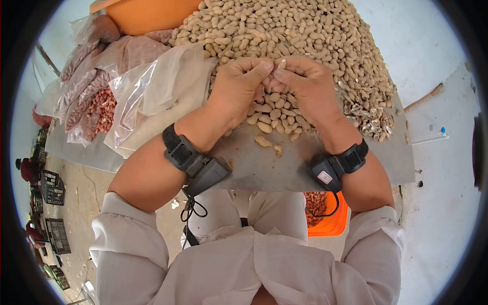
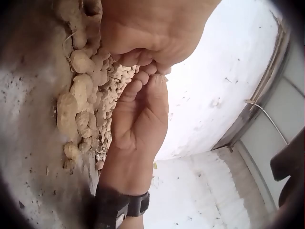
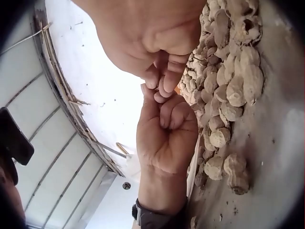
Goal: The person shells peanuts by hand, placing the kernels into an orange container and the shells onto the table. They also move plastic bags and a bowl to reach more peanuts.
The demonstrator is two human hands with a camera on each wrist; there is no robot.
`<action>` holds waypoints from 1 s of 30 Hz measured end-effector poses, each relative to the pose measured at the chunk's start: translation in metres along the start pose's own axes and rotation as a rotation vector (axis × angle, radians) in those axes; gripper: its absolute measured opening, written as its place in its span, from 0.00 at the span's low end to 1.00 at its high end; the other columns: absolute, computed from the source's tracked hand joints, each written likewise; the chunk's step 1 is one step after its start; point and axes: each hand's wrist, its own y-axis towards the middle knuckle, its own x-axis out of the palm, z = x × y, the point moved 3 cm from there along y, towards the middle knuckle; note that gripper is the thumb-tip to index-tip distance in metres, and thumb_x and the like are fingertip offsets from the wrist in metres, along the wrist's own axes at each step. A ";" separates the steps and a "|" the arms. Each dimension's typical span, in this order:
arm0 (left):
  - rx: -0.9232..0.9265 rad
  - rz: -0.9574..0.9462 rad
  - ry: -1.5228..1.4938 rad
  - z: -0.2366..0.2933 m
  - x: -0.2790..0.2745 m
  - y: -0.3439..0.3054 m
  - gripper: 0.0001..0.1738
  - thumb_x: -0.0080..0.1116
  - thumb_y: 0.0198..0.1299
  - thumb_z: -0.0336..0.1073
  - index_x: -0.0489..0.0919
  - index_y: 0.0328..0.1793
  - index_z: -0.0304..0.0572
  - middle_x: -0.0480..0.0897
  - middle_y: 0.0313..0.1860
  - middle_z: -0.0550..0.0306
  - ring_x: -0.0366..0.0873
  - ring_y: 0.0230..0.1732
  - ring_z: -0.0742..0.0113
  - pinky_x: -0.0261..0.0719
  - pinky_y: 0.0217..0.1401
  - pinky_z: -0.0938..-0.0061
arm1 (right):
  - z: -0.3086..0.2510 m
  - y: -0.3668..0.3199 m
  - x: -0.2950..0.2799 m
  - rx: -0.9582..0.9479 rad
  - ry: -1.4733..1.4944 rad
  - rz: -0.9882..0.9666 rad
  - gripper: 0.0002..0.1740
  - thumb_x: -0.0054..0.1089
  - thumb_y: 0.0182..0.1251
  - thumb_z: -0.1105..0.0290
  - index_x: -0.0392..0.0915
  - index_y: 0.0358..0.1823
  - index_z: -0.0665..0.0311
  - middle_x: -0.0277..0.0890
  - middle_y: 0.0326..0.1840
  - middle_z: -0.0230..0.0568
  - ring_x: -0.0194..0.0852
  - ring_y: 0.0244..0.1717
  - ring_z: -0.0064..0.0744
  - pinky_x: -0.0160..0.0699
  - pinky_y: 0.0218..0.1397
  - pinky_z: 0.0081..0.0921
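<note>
Both hands meet above the near edge of the peanut pile [image 1: 284, 30] in the head view. Between thumb and fingers, my right hand [image 1: 312, 84] pinches a pale peanut [image 1: 282, 64] whose end sticks up. My left hand [image 1: 236, 84] has its thumb and fingertips drawn together against the same spot, gripping from the other side; the fingers hide most of the peanut. In the left wrist view the right hand [image 2: 138, 119] has its fingers curled in. The right wrist view shows the left hand [image 3: 167, 129] with folded fingers and the thumb tip at the other hand's fingertips.
Loose peanuts [image 1: 274, 112] lie below the hands on the grey metal tabletop [image 1: 264, 168]. Broken shells [image 1: 371, 114] gather at the right. Clear plastic bags [image 1: 157, 86], some with red kernels [image 1: 103, 109], lie left, near an orange basin [image 1: 147, 15]. An orange tub [image 1: 330, 226] stands below the table edge.
</note>
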 end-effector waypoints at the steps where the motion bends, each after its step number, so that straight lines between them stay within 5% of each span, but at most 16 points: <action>1: -0.004 -0.027 -0.023 0.002 0.001 -0.001 0.12 0.54 0.64 0.38 0.79 0.42 0.35 0.76 0.26 0.64 0.61 0.21 0.82 0.58 0.21 0.87 | 0.001 0.000 0.000 -0.001 0.048 0.003 0.09 0.57 0.60 0.77 0.78 0.40 0.73 0.79 0.33 0.37 0.77 0.31 0.21 0.76 0.34 0.16; 8: -0.185 -0.046 -0.215 -0.003 0.003 -0.001 0.12 0.44 0.68 0.37 0.73 0.39 0.37 0.72 0.28 0.63 0.56 0.19 0.80 0.54 0.19 0.86 | -0.010 -0.005 0.003 -0.212 -0.325 0.011 0.08 0.57 0.57 0.80 0.78 0.38 0.68 0.79 0.34 0.36 0.77 0.35 0.23 0.75 0.39 0.17; 14: -0.332 -0.110 -0.436 -0.009 -0.003 0.003 0.14 0.40 0.68 0.38 0.72 0.34 0.39 0.73 0.26 0.61 0.55 0.18 0.79 0.53 0.18 0.84 | -0.020 -0.006 0.011 -0.687 -0.730 0.010 0.12 0.57 0.50 0.81 0.78 0.37 0.62 0.78 0.33 0.38 0.77 0.31 0.34 0.75 0.34 0.21; 18: -0.347 -0.149 -0.380 -0.007 -0.001 0.000 0.15 0.42 0.67 0.38 0.72 0.32 0.38 0.72 0.25 0.62 0.54 0.18 0.79 0.52 0.18 0.84 | -0.017 -0.005 0.010 -0.546 -0.655 0.010 0.11 0.57 0.52 0.81 0.78 0.38 0.63 0.78 0.32 0.38 0.77 0.31 0.32 0.75 0.34 0.22; 26: -0.271 -0.118 -0.303 -0.002 0.001 -0.001 0.10 0.46 0.66 0.33 0.74 0.44 0.33 0.72 0.24 0.65 0.54 0.17 0.81 0.51 0.18 0.86 | -0.041 -0.004 -0.024 -0.469 -0.612 0.228 0.10 0.57 0.56 0.76 0.79 0.40 0.63 0.78 0.27 0.36 0.74 0.28 0.23 0.73 0.32 0.18; 30: -0.230 -0.065 -0.313 -0.002 -0.011 0.006 0.10 0.48 0.64 0.33 0.74 0.45 0.33 0.72 0.27 0.64 0.55 0.18 0.81 0.53 0.18 0.87 | -0.074 -0.012 -0.095 -0.291 -1.073 0.406 0.11 0.57 0.54 0.69 0.81 0.39 0.62 0.78 0.24 0.38 0.76 0.26 0.27 0.74 0.33 0.23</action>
